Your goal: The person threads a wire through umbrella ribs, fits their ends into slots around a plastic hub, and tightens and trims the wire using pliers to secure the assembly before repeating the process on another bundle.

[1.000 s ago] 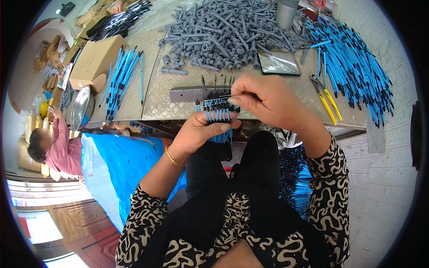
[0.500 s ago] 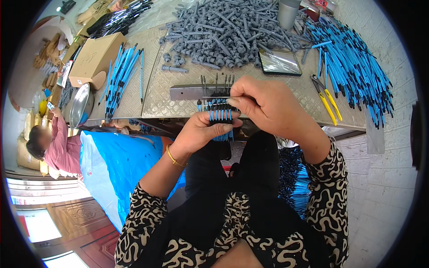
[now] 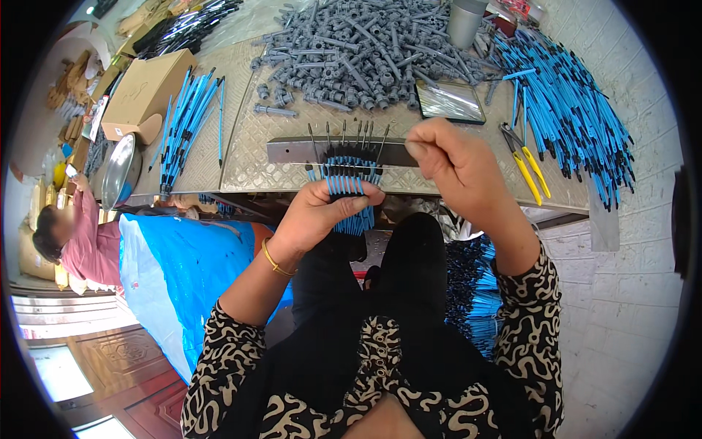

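My left hand (image 3: 325,208) is closed round a bundle of thin blue sticks with black ends (image 3: 344,186), held upright at the table's front edge. Several thin dark rods rise from the top of the bundle. A fine pale line runs across the black ends; whether it is a wire or a lit edge I cannot tell. To the right of the bundle and apart from it, my right hand (image 3: 457,164) is raised with thumb and forefinger pinched. What the pinch holds, if anything, is too small to make out. Behind the bundle lies a flat grey metal bar (image 3: 285,151).
Grey plastic fittings (image 3: 344,55) are heaped at the back, beside a phone (image 3: 450,101) and a grey cup (image 3: 465,25). Yellow-handled pliers (image 3: 528,170) and a pile of blue sticks (image 3: 567,110) lie right. A cardboard box (image 3: 146,91) and metal bowl (image 3: 121,172) stand left. Another person (image 3: 88,241) is far left.
My right hand has moved right, away from the bundle, where it pinched a thin rod-like piece across the black ends. My left hand still grips the bundle. The view has shifted slightly.
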### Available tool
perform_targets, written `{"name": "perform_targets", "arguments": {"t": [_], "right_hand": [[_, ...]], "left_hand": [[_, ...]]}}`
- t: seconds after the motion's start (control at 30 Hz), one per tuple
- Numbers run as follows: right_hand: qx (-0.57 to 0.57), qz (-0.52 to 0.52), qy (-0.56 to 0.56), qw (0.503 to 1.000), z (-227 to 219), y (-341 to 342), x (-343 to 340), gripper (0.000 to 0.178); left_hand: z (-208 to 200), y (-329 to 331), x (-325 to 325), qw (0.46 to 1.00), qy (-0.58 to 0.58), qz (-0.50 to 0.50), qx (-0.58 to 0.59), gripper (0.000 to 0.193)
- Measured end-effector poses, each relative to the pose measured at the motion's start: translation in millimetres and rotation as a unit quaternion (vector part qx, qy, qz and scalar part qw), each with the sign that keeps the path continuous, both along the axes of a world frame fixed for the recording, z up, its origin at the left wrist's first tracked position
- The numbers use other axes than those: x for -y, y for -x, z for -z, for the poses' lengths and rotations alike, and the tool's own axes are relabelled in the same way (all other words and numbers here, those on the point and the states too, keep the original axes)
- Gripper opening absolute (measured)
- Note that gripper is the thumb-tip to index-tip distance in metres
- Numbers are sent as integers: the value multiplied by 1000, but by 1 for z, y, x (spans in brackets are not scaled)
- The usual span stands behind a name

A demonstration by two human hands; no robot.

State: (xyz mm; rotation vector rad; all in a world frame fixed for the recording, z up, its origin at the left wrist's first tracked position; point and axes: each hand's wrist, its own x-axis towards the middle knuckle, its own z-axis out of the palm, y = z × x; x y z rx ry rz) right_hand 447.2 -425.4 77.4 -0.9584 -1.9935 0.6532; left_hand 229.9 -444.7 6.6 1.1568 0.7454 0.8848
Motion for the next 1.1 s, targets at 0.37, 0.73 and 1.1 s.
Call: {"name": "perform_targets", "arguments": {"t": [0.37, 0.73, 1.1], "right_hand": [[-10, -12, 26, 1000, 18, -5, -1, 15], [31, -15, 44, 998, 16, -5, 0, 15], [143, -10, -69, 987, 4, -2, 2, 13]], "left_hand": [[-2, 2, -1, 1000, -30, 8, -3, 19], [-3, 3, 0, 1000, -15, 12, 3, 19], [-3, 4, -1, 999, -15, 30, -23, 19]]}}
